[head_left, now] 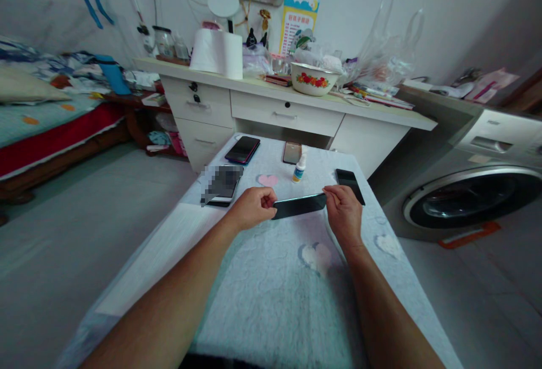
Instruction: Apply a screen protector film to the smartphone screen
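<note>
The left hand [256,208] and the right hand [345,213] are apart from each other, each pinching one end of a slim dark phone [300,206] above the middle of the cloth-covered tabletop [262,290]. Thumb and bent fingers take only the ends, which seems meant to leave most of the phone's face uncovered. The phone is tilted, its right end higher than its left; whether its lower side touches the cloth, I cannot tell. Both forearms come in from the near edge, so the middle is probably the easiest place for the two hands to meet. A small bottle [298,169] stands upright just beyond the held phone, likely put there to be within easy reach. The other phones lie towards the edges, perhaps to give the hands room: a red-rimmed phone [243,149] at the far left corner, a pale phone [231,183], partly pixelated, near the left edge, a small phone [292,153] by the far edge, and a black phone [349,179] near the right edge, partly hidden by the right hand. Lying flat, they need no support.
</note>
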The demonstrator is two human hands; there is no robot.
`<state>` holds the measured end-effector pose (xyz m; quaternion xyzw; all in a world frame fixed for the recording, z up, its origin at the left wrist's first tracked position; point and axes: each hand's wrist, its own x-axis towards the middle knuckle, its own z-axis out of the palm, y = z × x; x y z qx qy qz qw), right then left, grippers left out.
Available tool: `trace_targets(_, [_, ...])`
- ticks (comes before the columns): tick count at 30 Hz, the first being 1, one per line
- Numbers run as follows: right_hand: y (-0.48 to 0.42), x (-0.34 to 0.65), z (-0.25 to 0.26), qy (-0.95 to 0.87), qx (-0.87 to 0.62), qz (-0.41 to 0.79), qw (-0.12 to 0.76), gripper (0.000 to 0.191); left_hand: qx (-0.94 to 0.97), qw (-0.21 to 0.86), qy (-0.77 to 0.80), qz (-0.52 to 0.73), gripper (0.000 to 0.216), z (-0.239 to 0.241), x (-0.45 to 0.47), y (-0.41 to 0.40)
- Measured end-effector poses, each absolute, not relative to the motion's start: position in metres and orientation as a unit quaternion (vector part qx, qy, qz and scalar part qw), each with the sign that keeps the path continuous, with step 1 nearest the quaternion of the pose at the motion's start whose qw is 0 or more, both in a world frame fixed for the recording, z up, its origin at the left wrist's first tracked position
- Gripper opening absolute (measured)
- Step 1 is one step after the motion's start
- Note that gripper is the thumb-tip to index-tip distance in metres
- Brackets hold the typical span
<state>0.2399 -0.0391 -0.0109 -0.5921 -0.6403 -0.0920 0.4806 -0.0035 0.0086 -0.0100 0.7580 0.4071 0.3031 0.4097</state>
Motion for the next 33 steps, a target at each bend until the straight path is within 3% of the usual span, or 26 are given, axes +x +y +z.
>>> trace_targets(33, [-0.0394,0.2382,-0.0114,-0.639,-0.591,-0.089,0.484,0.017,0.753,0.419,0.408,0.301,0.007,-0.0086,-0.0032,0.0075])
